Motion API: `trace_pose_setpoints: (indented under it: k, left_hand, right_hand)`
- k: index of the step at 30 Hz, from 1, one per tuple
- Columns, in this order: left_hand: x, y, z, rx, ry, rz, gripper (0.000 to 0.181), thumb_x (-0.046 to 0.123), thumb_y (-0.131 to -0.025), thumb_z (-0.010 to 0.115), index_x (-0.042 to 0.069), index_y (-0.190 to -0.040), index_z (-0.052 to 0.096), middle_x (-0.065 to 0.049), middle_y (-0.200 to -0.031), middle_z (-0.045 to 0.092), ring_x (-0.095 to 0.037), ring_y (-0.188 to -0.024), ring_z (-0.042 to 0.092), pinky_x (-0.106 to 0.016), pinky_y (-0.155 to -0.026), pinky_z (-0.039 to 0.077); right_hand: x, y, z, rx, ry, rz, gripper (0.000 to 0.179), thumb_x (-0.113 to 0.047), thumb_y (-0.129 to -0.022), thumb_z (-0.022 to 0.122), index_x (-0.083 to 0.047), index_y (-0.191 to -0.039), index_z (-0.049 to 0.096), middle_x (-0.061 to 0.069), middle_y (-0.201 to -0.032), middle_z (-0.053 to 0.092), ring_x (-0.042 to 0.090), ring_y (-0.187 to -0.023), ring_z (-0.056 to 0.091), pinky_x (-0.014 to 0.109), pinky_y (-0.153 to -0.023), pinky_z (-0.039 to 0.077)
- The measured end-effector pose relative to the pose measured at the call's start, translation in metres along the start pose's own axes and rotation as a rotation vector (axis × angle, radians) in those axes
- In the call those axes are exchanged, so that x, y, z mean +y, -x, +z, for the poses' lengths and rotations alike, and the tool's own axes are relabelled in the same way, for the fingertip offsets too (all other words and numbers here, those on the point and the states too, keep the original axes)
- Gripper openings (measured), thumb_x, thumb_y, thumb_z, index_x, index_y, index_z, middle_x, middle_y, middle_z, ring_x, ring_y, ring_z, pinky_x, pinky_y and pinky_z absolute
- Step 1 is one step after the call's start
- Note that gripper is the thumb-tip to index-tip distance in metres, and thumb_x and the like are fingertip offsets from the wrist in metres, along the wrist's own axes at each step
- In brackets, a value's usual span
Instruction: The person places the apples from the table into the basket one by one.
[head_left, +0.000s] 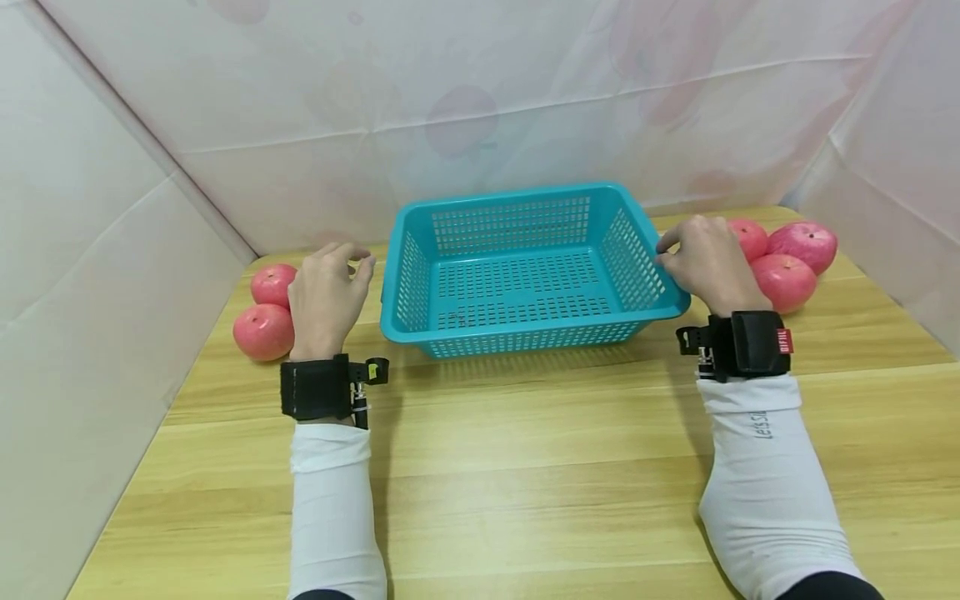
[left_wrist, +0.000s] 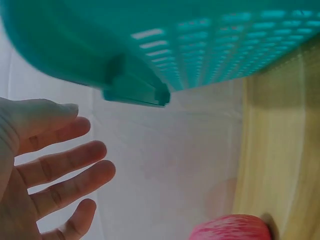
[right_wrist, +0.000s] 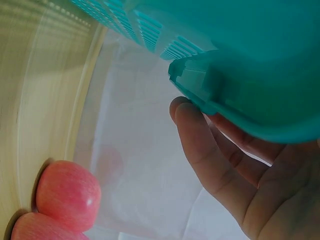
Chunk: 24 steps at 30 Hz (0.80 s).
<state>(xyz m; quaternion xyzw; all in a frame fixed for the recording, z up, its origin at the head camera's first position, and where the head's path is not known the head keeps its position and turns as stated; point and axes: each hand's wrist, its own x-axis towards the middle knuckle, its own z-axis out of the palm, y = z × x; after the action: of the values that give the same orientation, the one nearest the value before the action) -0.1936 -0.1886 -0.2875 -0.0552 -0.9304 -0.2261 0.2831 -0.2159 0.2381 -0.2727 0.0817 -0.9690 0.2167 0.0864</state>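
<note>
Hovering relaxed, fingers parted, the left grip [head_left: 330,292] is just beside the turquoise basket [head_left: 555,327], two pink apples [head_left: 263,332] on the grip's outer side. The right grip [head_left: 708,260] touches the basket; whether it pinches I cannot tell. Three apples [head_left: 783,282] lie just outside it. The basket is between both grips.
</note>
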Motion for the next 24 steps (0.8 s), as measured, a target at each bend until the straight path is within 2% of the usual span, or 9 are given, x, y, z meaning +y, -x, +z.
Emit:
trace_pose_setpoints:
  k: [5,12,18,24]
  left_hand:
    - [-0.006,0.001,0.005,0.006,-0.004,-0.028,0.023,0.014,-0.1,0.063,-0.002,-0.111,0.075,-0.018,-0.111,0.072,-0.036,-0.091,0.07,-0.051,-0.063,0.056]
    - [-0.012,0.002,0.009,0.005,-0.037,-0.055,0.024,0.012,-0.099,0.063,-0.004,-0.113,0.074,-0.022,-0.116,0.069,-0.04,-0.081,0.064,-0.051,-0.066,0.055]
    - [-0.016,0.002,0.012,-0.017,-0.058,-0.074,0.027,0.013,-0.099,0.063,-0.005,-0.117,0.072,-0.025,-0.122,0.065,-0.044,-0.1,0.061,-0.056,-0.078,0.053]
    - [-0.018,0.003,0.013,-0.039,-0.051,-0.088,0.03,0.014,-0.099,0.064,-0.005,-0.121,0.069,-0.026,-0.126,0.061,-0.045,-0.111,0.057,-0.06,-0.083,0.051]
  right_hand:
    - [0.0,0.0,0.0,-0.003,-0.001,0.004,0.025,-0.001,-0.095,0.063,0.019,-0.11,0.067,0.04,-0.11,0.063,0.054,-0.1,0.053,0.06,-0.075,0.054]
    - [0.0,-0.001,-0.001,-0.005,-0.003,0.008,0.025,-0.001,-0.096,0.063,0.019,-0.11,0.068,0.04,-0.111,0.062,0.054,-0.099,0.054,0.059,-0.073,0.055]
    - [0.0,-0.001,-0.002,-0.008,0.002,0.006,0.025,-0.001,-0.096,0.063,0.019,-0.11,0.068,0.04,-0.11,0.063,0.053,-0.098,0.055,0.057,-0.071,0.055]
    - [0.0,-0.001,-0.002,-0.013,-0.004,0.01,0.025,-0.001,-0.096,0.064,0.019,-0.11,0.068,0.04,-0.111,0.063,0.053,-0.097,0.056,0.057,-0.071,0.056]
